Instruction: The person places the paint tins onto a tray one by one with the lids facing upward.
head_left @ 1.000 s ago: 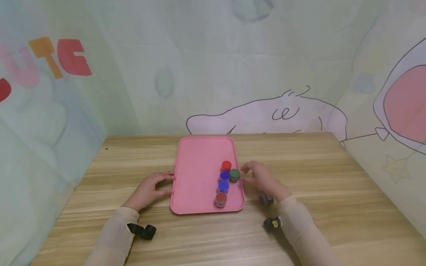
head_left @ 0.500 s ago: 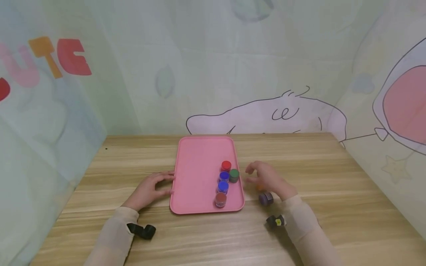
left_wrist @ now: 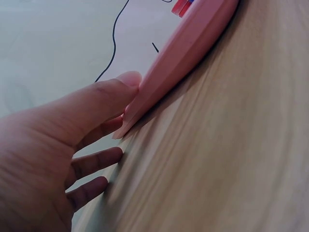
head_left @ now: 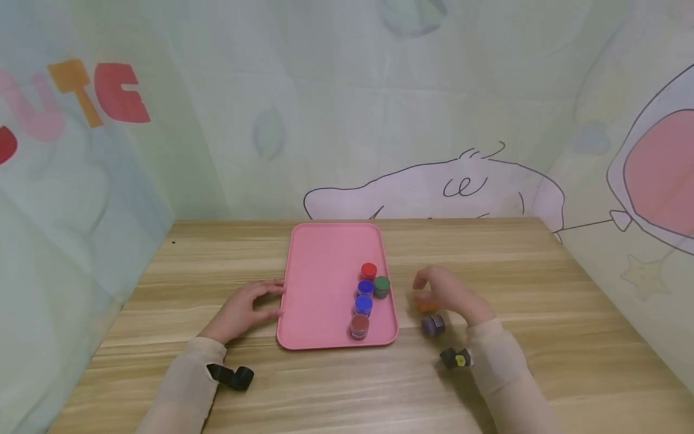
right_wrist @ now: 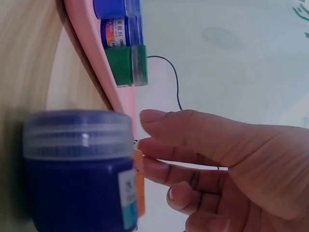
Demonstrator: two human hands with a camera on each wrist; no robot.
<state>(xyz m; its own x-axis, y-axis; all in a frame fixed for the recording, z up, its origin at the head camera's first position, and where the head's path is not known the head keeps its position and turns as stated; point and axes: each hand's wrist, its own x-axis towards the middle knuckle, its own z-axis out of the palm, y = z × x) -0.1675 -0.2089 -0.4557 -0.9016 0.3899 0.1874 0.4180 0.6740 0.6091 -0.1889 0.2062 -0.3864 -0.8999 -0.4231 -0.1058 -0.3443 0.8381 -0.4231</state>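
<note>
Orange paint jar (head_left: 428,306) | nearer counter's (head_left: 325,389) right edge | likely light, stiff; pinch sides | left hand (head_left: 235,313), right hand (head_left: 447,293): fingers parted, empty

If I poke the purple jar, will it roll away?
It might roll, since the purple jar lies on its round side. It's probably stiff, as its walls hold a crisp shape. Its shiny lid may feel slippery.

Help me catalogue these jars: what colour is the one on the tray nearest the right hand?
Green; that jar shows best in the right wrist view.
</note>
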